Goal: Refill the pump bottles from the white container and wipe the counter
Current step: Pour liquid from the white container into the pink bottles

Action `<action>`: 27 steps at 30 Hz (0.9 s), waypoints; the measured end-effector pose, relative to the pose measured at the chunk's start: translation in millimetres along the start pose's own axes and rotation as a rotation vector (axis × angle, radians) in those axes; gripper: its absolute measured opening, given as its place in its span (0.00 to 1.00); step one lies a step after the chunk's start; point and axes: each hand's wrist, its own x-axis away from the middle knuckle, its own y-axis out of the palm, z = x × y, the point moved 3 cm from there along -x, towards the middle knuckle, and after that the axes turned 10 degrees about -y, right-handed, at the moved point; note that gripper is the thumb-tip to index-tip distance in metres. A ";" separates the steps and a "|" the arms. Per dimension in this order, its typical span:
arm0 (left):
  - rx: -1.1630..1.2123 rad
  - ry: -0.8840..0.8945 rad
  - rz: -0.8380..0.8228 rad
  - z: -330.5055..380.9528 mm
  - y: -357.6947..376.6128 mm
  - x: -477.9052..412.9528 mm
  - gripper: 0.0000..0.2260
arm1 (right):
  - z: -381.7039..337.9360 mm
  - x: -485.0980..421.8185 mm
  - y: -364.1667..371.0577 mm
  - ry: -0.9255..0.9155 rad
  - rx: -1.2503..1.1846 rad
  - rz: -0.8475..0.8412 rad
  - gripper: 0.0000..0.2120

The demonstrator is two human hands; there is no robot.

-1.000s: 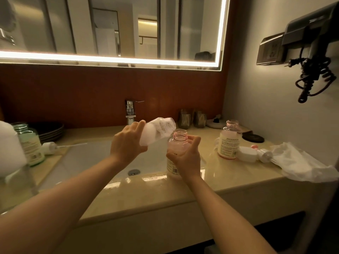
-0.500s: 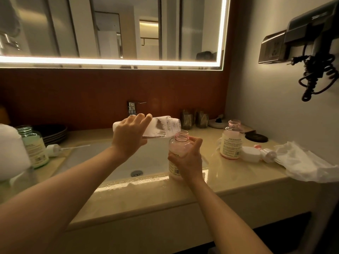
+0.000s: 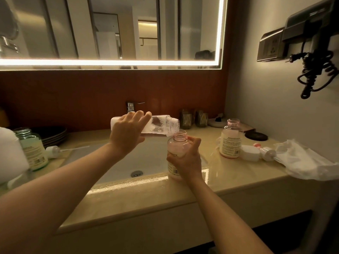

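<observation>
My left hand (image 3: pixel 128 133) grips a clear container (image 3: pixel 163 125) streaked with white liquid, tipped nearly level with its mouth over the neck of an open pink bottle (image 3: pixel 177 143). My right hand (image 3: pixel 185 158) holds that pink bottle upright on the counter's front edge beside the sink. A second open pink bottle (image 3: pixel 230 140) stands to the right. An open green bottle (image 3: pixel 33 149) stands at the left. Two pump heads lie loose: a white pump (image 3: pixel 55 149) left of the basin and a pink-tipped pump (image 3: pixel 266 152) at the right.
The beige counter (image 3: pixel 146 197) holds a white basin (image 3: pixel 128 162) under a chrome tap (image 3: pixel 131 106). A white lid (image 3: pixel 250 153) and a crumpled white cloth (image 3: pixel 304 162) lie at the right. Dark plates (image 3: pixel 53 134) stack at the back left. A hair dryer (image 3: pixel 311 44) hangs on the wall.
My left hand has lowered the container's base from a steep tilt to nearly level and brought its mouth down over the pink bottle's neck. My right hand has kept hold of the bottle.
</observation>
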 end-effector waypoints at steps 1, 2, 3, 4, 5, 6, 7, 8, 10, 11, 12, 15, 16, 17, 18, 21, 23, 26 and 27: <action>-0.009 0.000 -0.002 0.3 -0.6 -0.5 0.39 | 0.3 0.0 -0.2 -0.001 0.003 -0.001 0.36; -0.020 -0.001 -0.003 0.1 -1.4 -1.3 0.39 | 0.4 0.0 -0.1 -0.004 0.004 -0.001 0.36; -0.026 0.001 -0.004 0.1 -2.1 -2.1 0.39 | 0.5 0.2 -0.2 -0.005 0.004 0.000 0.36; -0.025 0.005 -0.005 0.0 -2.6 -3.0 0.39 | 0.7 0.3 -0.4 -0.005 0.005 0.000 0.36; -0.022 0.009 -0.008 -0.1 -3.1 -3.6 0.40 | 0.7 0.3 -0.2 -0.006 0.007 -0.002 0.36; -0.021 0.010 -0.010 -0.5 -3.4 -4.0 0.40 | 0.8 0.3 0.1 -0.005 0.010 -0.005 0.36; -0.026 0.011 -0.011 -0.6 -3.4 -4.3 0.40 | 1.1 0.3 0.2 -0.005 0.012 -0.007 0.36; -0.031 0.012 -0.011 -0.7 -3.5 -4.4 0.39 | 1.2 0.2 0.3 -0.004 0.013 -0.007 0.37; -0.037 0.013 -0.014 -0.5 -2.8 -4.1 0.39 | 1.4 0.3 0.1 -0.005 0.009 -0.008 0.37; -0.038 0.013 -0.016 -0.3 -2.4 -4.1 0.39 | 1.1 0.5 -0.2 -0.005 0.006 -0.008 0.37; -0.036 0.015 -0.017 -0.5 -1.9 -4.2 0.39 | 1.0 0.7 -0.5 -0.005 0.004 -0.009 0.37; -0.024 0.026 -0.022 -0.7 -0.5 -5.3 0.39 | 0.7 0.9 -1.4 -0.010 0.002 -0.008 0.36; -0.023 0.026 -0.023 -1.0 -0.5 -5.8 0.39 | 0.6 1.0 -1.6 -0.016 0.005 -0.007 0.36; -0.025 0.026 -0.024 -1.3 -0.5 -6.1 0.39 | 0.6 1.1 -1.7 -0.020 0.005 -0.007 0.36; -0.031 0.028 -0.023 -1.7 -0.6 -6.6 0.39 | 0.5 1.1 -1.6 -0.022 0.003 -0.007 0.36; -0.027 0.035 -0.028 -2.4 -0.3 -7.1 0.39 | 1.0 1.3 -1.6 -0.021 -0.005 -0.007 0.36; -0.019 0.039 -0.033 -2.6 0.3 -7.5 0.39 | 0.8 1.3 -1.6 -0.021 -0.004 -0.009 0.36; -0.021 0.043 -0.035 -2.4 0.5 -7.9 0.39 | 0.6 1.5 -1.9 -0.018 -0.001 -0.008 0.37; -0.021 0.044 -0.036 -2.5 0.6 -8.1 0.39 | 0.5 1.4 -1.8 -0.015 0.003 -0.009 0.37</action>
